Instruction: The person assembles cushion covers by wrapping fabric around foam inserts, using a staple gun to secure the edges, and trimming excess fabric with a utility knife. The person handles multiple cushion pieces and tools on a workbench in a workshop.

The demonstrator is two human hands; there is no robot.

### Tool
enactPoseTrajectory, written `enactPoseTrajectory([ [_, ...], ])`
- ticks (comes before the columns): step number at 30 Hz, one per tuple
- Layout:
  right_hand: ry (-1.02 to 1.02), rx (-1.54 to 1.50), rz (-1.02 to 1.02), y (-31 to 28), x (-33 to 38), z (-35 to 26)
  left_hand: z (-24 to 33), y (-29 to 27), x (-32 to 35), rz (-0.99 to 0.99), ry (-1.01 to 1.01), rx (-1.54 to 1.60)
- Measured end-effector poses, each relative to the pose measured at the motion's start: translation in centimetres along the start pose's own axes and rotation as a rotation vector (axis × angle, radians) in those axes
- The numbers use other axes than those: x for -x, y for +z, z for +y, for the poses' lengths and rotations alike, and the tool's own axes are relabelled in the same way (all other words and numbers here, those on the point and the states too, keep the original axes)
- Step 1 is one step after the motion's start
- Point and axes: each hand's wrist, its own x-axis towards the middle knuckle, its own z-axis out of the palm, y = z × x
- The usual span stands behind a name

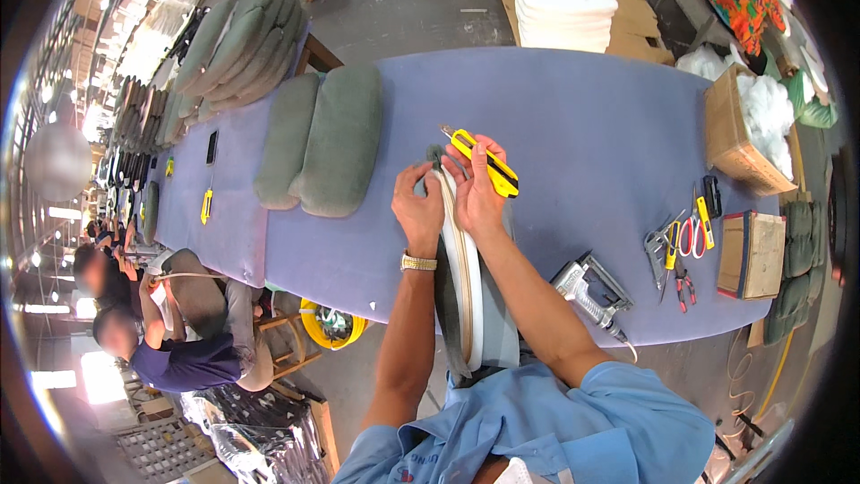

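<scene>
A long, narrow grey-green fabric piece, with a white band and a tan strip (465, 282) along its length, curves slightly. Slanted at the fabric piece's far end is a yellow-and-black plastic utility knife (500, 176), metal tip pointing away and leftward.

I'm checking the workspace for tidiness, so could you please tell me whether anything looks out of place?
One thing stands out: white fluffy stuffing bulges from the open brown cardboard box by the far right corner of the blue-covered table, so the box looks overfilled. I see no spill.
</scene>
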Motion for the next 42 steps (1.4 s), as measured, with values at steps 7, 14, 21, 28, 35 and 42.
enactPoseTrajectory([
  [7,0.014,-0.073,0.151,-1.0,-0.5,0.4,2.8,0.4,-1.0,-0.023,-0.076,-0.246],
  [14,0.074,-0.053,0.161,0.1,-0.7,0.0,1.2,1.1,-1.2,0.05,-0.102,-0.095],
  [21,0.134,0.032,-0.218,4.0,2.9,1.4,-1.3,-4.6,-0.9,0.403,-0.223,0.156],
  [28,0.197,0.381,-0.446,8.5,3.6,4.8,-5.9,-7.6,-0.9,0.494,-0.316,0.139],
  [35,0.166,0.784,-0.435,5.9,4.0,9.3,-7.4,-7.7,-1.2,0.477,-0.395,0.209],
  [42,-0.095,1.036,-0.603,1.8,2.9,10.1,-7.5,-7.1,-1.5,0.443,-0.447,0.313],
])
